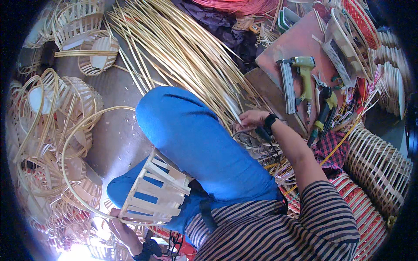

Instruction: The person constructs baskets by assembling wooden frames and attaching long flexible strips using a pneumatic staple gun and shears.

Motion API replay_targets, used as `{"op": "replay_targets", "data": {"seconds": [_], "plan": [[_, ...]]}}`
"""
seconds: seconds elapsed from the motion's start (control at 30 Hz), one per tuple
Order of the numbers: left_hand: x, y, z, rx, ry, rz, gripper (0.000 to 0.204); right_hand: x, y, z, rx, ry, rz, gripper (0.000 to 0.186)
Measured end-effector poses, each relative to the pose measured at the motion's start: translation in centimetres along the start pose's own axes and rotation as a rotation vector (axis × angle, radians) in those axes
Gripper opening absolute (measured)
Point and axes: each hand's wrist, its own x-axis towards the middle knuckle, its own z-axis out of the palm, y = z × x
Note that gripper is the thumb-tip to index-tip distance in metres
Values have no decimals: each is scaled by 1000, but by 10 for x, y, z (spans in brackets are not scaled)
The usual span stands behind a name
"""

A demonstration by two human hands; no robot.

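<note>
basket (159,191): tipped on its side, slats running crosswise — just left of the raised blue trouser leg (187,135).
hoop handle (64,161): arching out left of that leg.
left hand (124,232): nearer one, fingers curled on the basket's rim.
right hand (253,119): right of the leg, fingers drawn together by the cane strips (187,48) — cannot tell what they hold; basket lies leftward.

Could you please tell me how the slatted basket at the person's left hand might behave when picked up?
The slatted basket is probably light for its size, since its thin pale slats leave wide gaps. Its sides seem fairly stiff, as the slats stand flared without sagging. The thin, curved hoop at the left hand would likely flex if pushed.
</note>
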Motion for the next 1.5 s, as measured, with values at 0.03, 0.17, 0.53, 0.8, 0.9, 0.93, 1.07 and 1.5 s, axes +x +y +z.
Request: {"op": "replay_targets", "data": {"seconds": [0.03,0.17,0.53,0.8,0.9,0.93,1.07,1.5], "plan": [[1,-2,1,-10,-28,15,41,3,4,1,264,-46,-9,20],[-4,-9,-1,-69,167,-43,42,14,3,-10,488,-57,-50,24],[7,-8,-1,-56,170,1,38,-4,-67,-25,872,22,-353,19],[28,10,5,-43,-43,149,24,-40,-92,-44,669,41,-572,24],[34,11,10,-117,-115,163,18,-58,-109,-42,620,139,-607,34],[36,11,17,-145,-122,149,16,-61,-110,-44,683,181,-581,36],[41,24,39,-170,-175,133,12,-80,-113,-58,336,294,-712,38],[38,33,52,-98,-228,94,16,-54,-94,-47,348,423,-434,17]]}}
